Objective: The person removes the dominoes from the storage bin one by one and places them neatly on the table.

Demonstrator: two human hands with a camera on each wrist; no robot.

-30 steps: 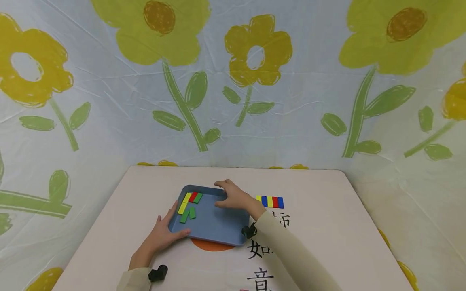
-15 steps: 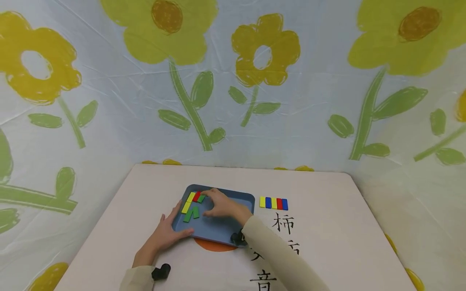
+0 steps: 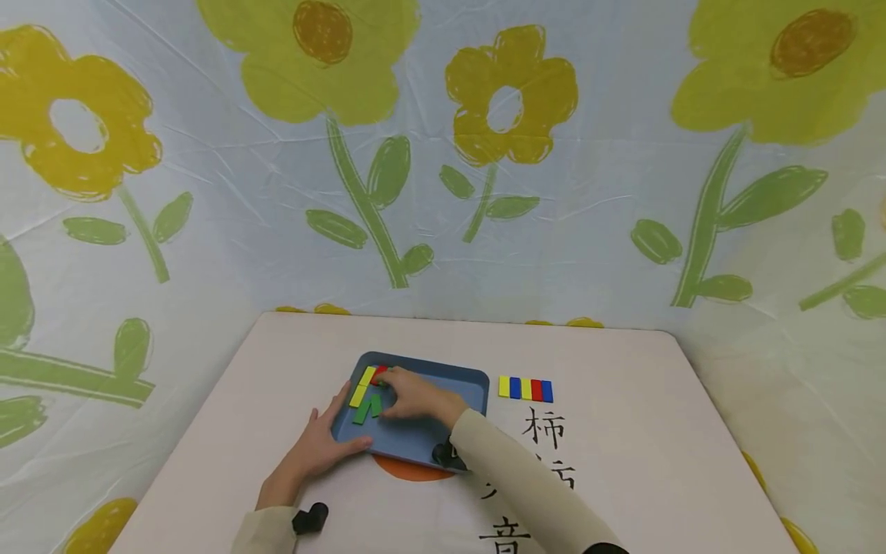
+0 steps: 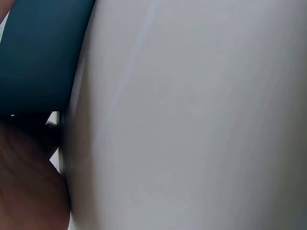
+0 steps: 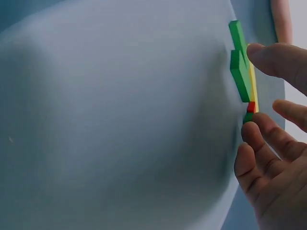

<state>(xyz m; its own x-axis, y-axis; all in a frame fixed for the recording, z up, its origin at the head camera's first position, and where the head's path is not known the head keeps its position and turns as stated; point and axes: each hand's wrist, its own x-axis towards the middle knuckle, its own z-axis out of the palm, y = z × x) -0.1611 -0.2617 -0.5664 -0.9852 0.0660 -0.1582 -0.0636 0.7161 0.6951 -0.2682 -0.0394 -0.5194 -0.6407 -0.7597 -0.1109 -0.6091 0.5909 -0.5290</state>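
Note:
A shallow blue tray [image 3: 404,437] lies on the table with small flat yellow, red and green blocks at its left end. My left hand [image 3: 315,451] rests at the tray's near left corner, fingers along the left side and thumb along the front rim. My right hand [image 3: 421,400] reaches over the tray, fingertips at the red block [image 3: 378,375] and partly covering a green block beside it. In the right wrist view the thumb and fingers stand apart, around the green blocks [image 5: 241,79]. Two yellow blocks [image 3: 363,386] lie along the left wall.
Right of the tray a row of several yellow, blue and red blocks [image 3: 526,388] lies side by side on the table [image 3: 644,431]. Black characters [image 3: 543,428] and an orange patch [image 3: 413,468] mark the tabletop. A flower-printed cloth [image 3: 554,254] hangs behind.
My right hand has moved left from the tray's right far side to the blocks at its left end. The left hand stays at the tray corner; the head view has shifted slightly.

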